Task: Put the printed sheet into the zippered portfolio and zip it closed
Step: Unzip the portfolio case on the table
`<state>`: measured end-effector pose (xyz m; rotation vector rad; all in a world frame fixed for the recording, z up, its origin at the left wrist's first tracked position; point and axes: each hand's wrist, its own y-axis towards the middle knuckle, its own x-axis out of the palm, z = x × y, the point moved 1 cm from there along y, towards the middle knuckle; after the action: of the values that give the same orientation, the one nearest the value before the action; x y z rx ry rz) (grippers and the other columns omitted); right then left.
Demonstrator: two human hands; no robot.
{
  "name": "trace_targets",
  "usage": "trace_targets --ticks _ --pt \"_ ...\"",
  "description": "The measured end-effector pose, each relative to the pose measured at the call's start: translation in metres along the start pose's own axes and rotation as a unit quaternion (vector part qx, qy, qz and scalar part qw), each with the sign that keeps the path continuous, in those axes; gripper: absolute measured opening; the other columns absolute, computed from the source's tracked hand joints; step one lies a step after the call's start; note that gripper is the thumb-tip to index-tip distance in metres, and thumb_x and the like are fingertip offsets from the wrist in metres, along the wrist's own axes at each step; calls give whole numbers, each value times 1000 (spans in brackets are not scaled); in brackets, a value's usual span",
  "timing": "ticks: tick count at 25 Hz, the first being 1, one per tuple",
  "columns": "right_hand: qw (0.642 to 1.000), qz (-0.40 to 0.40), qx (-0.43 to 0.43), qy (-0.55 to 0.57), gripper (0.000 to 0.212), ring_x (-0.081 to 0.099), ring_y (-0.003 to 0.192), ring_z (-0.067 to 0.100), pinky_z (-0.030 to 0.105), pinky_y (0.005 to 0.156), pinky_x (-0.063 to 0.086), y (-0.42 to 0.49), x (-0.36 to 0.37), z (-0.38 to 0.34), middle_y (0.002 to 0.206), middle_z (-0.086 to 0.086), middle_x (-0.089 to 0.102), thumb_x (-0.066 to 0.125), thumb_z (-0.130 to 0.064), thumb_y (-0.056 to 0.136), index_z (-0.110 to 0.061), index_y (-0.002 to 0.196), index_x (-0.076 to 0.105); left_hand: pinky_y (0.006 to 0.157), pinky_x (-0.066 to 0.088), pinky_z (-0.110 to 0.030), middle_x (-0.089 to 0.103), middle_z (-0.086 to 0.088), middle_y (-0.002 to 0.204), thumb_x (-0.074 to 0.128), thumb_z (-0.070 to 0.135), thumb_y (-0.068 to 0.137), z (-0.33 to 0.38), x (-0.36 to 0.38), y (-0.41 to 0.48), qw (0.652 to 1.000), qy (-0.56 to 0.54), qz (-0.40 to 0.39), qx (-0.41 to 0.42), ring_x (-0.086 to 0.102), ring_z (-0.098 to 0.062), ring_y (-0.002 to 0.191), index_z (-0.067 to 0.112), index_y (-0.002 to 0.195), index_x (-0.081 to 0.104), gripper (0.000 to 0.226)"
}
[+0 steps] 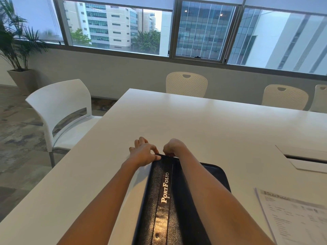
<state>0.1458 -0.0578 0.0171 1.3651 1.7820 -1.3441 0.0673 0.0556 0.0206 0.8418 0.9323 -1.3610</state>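
Note:
A black zippered portfolio (164, 197) with "PortFolio" in gold letters lies closed on the white table (203, 124), its spine facing me. My left hand (144, 153) pinches the far left corner of the portfolio. My right hand (172, 147) is curled shut at the same far edge, just right of the left hand; what its fingers pinch is hidden, perhaps the zipper pull. The printed sheet (293, 218) lies flat on the table to the right of the portfolio, apart from both hands.
A recessed cable hatch (304, 159) sits in the table at the right. A white chair (62, 112) stands at the table's left side, and more chairs (186, 84) line the far side. A potted plant (16, 50) is in the far left corner.

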Motion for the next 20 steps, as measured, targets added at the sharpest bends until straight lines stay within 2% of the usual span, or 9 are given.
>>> trace_targets --ticks 5,7,9,10,12,14,15,16,20 --pt "998 40 35 -43 19 60 104 32 38 88 48 -3 -28 57 108 13 63 52 -15 77 -7 91 63 106 25 -50 34 -9 133 66 47 84 -26 -7 -4 999 -4 -21 -26 25 -27 129 31 103 66 24" --pt "995 36 72 -58 24 59 107 35 40 92 49 5 -49 89 116 14 62 51 -18 76 -3 91 61 106 24 -52 34 -10 135 67 47 84 -42 -13 -2 998 -15 -29 -48 24 -28 131 34 98 64 19" --pt "995 13 86 -43 17 61 100 31 42 93 50 7 -62 108 109 14 63 54 -19 78 -3 82 58 105 24 -50 35 -9 134 67 47 84 -42 -14 1 999 -7 -35 -39 25 -28 130 36 95 62 16" --pt "996 2 84 -31 14 60 92 24 36 91 51 1 -67 114 99 11 62 54 -18 82 -5 81 57 105 25 -50 36 -9 133 66 47 84 -38 -13 2 999 -3 -37 -32 26 -28 130 37 96 62 16" --pt "994 -37 99 20 12 51 69 14 22 69 48 -14 -76 125 80 6 52 51 -18 91 -7 85 53 105 24 -50 36 -10 134 65 46 86 -30 -9 4 999 -3 -41 -25 27 -29 131 36 100 62 17" --pt "989 -55 118 75 13 44 54 13 19 44 41 -23 -81 141 72 5 48 52 -19 92 -7 88 53 106 24 -52 39 -10 135 63 44 88 -29 -6 7 998 -8 -45 -32 29 -30 131 34 104 64 19" --pt "986 -59 122 100 14 45 51 13 18 38 39 -26 -82 148 70 6 50 53 -19 91 -6 88 54 105 25 -52 43 -8 134 62 44 88 -28 -6 8 998 -10 -51 -34 33 -29 129 33 105 64 20" --pt "983 -58 123 125 14 47 50 14 18 38 39 -28 -82 155 70 7 53 55 -19 90 -5 89 56 104 26 -53 48 -6 132 62 44 88 -27 -5 11 998 -12 -58 -31 37 -28 127 33 105 65 20" --pt "971 -24 107 215 7 52 60 19 28 56 45 -24 -80 176 76 12 57 56 -6 88 -1 88 60 101 26 -50 63 8 115 57 46 90 10 5 16 998 -9 -58 32 51 -17 113 31 108 67 26"
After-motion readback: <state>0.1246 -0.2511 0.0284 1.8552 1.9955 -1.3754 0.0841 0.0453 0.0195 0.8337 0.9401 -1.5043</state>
